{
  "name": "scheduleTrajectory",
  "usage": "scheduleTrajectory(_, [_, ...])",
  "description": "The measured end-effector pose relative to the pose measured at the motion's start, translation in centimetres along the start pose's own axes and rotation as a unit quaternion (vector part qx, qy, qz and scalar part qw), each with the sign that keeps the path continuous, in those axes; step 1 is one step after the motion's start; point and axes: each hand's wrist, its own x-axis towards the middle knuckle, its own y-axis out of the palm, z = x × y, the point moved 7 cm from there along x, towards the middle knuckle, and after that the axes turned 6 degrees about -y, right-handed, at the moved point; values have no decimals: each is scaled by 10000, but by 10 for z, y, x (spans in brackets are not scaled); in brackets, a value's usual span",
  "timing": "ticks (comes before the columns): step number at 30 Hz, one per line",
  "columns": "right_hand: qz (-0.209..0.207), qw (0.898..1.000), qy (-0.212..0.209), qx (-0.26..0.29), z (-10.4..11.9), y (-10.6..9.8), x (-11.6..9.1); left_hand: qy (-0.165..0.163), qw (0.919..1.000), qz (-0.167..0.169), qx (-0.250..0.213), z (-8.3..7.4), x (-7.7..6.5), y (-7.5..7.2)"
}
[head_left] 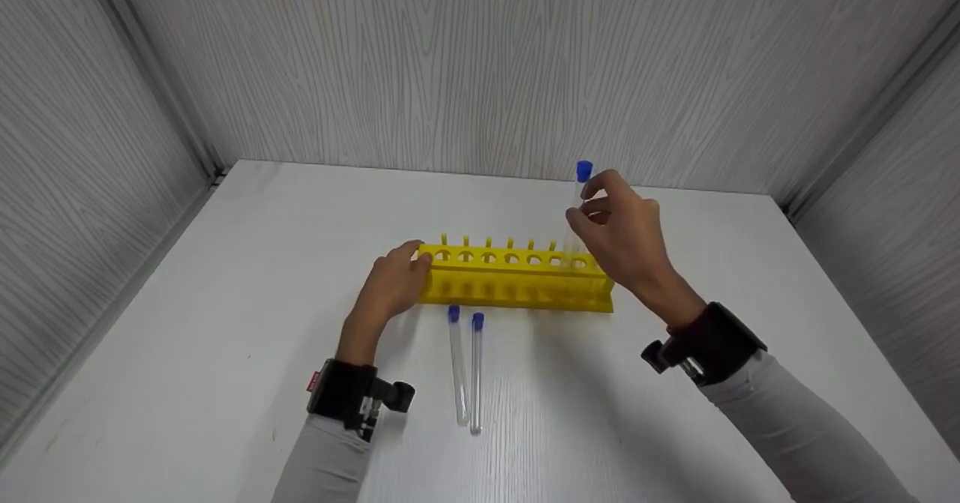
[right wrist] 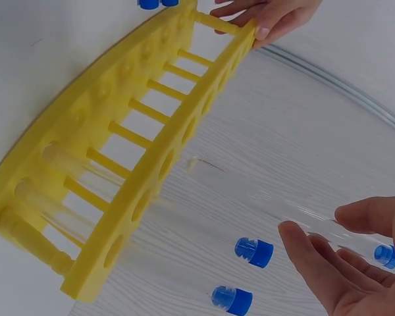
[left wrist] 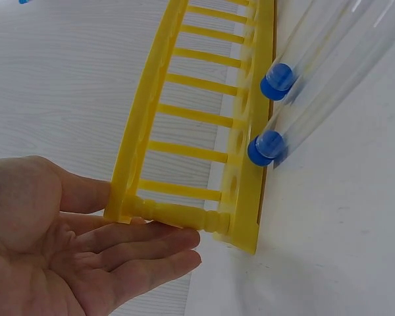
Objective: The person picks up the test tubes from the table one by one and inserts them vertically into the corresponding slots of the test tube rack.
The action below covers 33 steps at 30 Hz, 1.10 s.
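Observation:
A yellow test tube rack (head_left: pixel 517 285) stands on the table. My left hand (head_left: pixel 397 282) grips its left end, the thumb on the near side of the top bar. My right hand (head_left: pixel 622 233), above the rack's right part, pinches a test tube with a blue cap (head_left: pixel 583 171). In the right wrist view the held test tube (right wrist: pixel 263 196) has its rounded bottom apart from the top bar. Two more capped test tubes (right wrist: pixel 253 251) (right wrist: pixel 232 299) stand in the rack's right-end holes; in the head view my right hand largely hides them.
Two blue-capped test tubes (head_left: pixel 458 368) (head_left: pixel 477 375) lie side by side on the white table (head_left: pixel 225 300), in front of the rack. Grained panels (head_left: pixel 450 68) enclose the table at the back and both sides.

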Motion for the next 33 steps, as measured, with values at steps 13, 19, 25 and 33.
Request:
scheduleTrajectory(13, [-284,9989,-317,176,-6,10,-8,32,10000,12,-62,-1,-1,-1])
scheduleTrajectory(19, [-205,9994,-238,138,-11,17,-12,102,9999,-4,-72,-1,-2,-2])
scheduleTrajectory(25, [-14,9999,-149,18,-16,29,-19,222,9997,-48,-39,-1,-5,-3])
scheduleTrajectory(33, [185,9997,87,114,-27,41,-28,43,10000,10,-72,0,-4,-3])
